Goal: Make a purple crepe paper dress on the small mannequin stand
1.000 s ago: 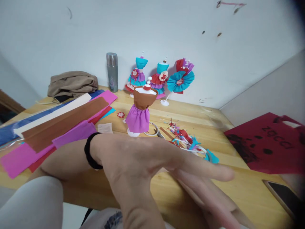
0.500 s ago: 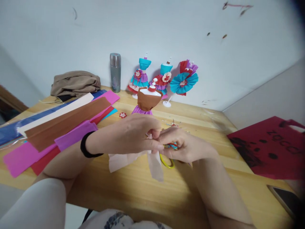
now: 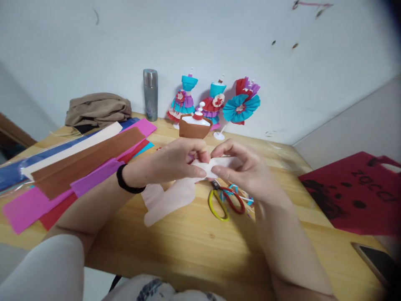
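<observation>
A pale pink crepe paper strip (image 3: 177, 198) is pinched between my two hands, its long end hanging down to the left over the table. My left hand (image 3: 178, 161) grips it with thumb and fingertips. My right hand (image 3: 239, 165) pinches the same strip close by, thumb on its near face. Below them lie scissors (image 3: 224, 200) with one yellow and one red handle, their blades partly hidden. Just behind my hands stands a small white mannequin with a brown paper top (image 3: 194, 127); its lower part is hidden.
Left lie stacked crepe paper sheets (image 3: 90, 161) and a brown cloth (image 3: 98, 109). A grey flask (image 3: 151, 96) and several dressed mannequins (image 3: 217, 100) stand by the wall. Right are a red bag (image 3: 357, 196) and a phone (image 3: 372, 263). Blue scraps (image 3: 249, 200) lie beside the scissors.
My hands have moved slightly apart, the right one rightward and up, stretching the pink strip between them. The scissors have come into fuller view. The strip's hanging end has swung left.
</observation>
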`<state>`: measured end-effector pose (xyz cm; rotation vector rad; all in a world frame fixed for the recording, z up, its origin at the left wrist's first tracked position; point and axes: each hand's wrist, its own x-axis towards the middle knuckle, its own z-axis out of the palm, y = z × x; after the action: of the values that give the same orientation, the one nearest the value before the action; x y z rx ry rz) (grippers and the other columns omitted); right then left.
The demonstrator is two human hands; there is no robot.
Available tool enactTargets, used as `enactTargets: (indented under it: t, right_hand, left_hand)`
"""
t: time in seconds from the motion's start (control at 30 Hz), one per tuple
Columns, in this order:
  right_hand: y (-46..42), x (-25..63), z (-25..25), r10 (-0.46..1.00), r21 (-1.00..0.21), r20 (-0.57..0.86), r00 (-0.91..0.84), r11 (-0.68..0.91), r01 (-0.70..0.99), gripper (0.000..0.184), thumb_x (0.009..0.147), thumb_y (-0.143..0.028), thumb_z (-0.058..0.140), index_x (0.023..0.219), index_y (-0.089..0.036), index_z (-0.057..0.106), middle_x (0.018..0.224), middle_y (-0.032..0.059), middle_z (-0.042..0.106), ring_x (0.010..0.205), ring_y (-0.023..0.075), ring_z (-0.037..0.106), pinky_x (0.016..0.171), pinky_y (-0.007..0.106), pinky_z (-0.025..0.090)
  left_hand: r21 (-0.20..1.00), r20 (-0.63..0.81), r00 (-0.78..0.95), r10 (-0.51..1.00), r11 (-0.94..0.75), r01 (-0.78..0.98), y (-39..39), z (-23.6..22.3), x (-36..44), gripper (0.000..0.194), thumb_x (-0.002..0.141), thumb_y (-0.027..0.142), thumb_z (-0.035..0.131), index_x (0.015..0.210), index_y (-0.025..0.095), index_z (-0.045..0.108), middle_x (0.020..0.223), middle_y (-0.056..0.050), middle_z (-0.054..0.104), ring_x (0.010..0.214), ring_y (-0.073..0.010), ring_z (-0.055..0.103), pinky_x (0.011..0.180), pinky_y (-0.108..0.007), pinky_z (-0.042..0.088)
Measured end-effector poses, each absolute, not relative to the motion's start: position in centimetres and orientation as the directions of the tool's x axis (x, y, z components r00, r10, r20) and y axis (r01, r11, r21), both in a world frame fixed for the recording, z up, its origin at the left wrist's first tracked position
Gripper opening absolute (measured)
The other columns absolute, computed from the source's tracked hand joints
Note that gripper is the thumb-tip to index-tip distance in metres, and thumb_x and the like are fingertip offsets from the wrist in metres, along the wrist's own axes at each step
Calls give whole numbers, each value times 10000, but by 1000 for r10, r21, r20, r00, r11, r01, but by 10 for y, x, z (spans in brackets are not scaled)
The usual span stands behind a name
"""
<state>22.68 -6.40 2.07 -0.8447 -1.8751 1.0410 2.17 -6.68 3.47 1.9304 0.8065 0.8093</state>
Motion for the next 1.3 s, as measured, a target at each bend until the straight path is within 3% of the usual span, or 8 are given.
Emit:
enactTargets:
  t: [0.1,0.23,0.33,0.5,0.6,0.77,1.03,1.3]
  right_hand:
    - [-61,228,20,894,-911,376,-246,405,81,218,694,-361,821,806,-252,669,716,-14,615,527,113,497,454,257,380]
    - [-60,228,19,943,-955,294,-156,298,4,242,675,-434,830,689,-254,668,541,-29,554,423,95,417,388,247,296]
    - [-60,226,20,943,-952,303,-136,305,-6,224,680,-413,824,671,-249,672,530,-34,563,414,87,418,392,241,324]
    - [-64,219,19,905,-905,401,-141,415,90,107,711,-307,776,680,-233,706,608,-8,660,482,109,523,438,242,405]
    - [-67,217,18,891,-885,416,-180,442,146,110,732,-321,759,687,-230,717,618,-4,676,508,123,562,438,242,416]
    - [-64,226,18,934,-930,330,-136,347,122,142,761,-376,755,746,-238,730,614,-1,667,470,122,545,413,249,402]
    - [-52,232,20,919,-914,394,15,390,108,141,718,-372,767,719,-237,726,599,-3,655,492,134,550,428,267,432]
    - [-49,233,20,936,-936,350,21,349,57,318,638,-480,834,625,-232,636,540,-23,588,426,102,463,394,253,388]
  left_hand:
    - [967,116,596,794,-228,117,-70,38,22,236,709,200,667,910,153,553,811,8,572,652,-97,553,544,-209,407]
    - [999,4,672,741,-32,30,-72,38,25,293,784,254,649,1036,137,558,800,-7,602,618,-103,575,523,-209,398]
    - [998,10,723,691,-52,36,-73,34,31,198,833,293,618,934,126,584,723,6,570,630,-95,543,546,-205,400]
    - [990,90,657,748,-141,25,-74,22,44,291,746,346,721,873,162,536,763,17,579,707,-119,584,596,-220,425]
    - [996,13,632,774,-69,64,-76,21,47,220,769,258,667,918,155,543,775,13,618,672,-126,643,596,-224,447]
    - [986,-83,611,788,-23,163,-74,26,40,77,774,128,573,838,128,615,724,-24,696,669,-147,697,556,-196,453]
    - [980,-171,686,708,52,191,-65,32,18,241,794,349,688,802,110,715,661,-59,707,522,-118,621,463,-182,430]
    - [941,-141,746,651,-145,304,-55,48,-3,238,762,334,718,668,117,689,614,-21,661,538,-82,565,516,-151,423]
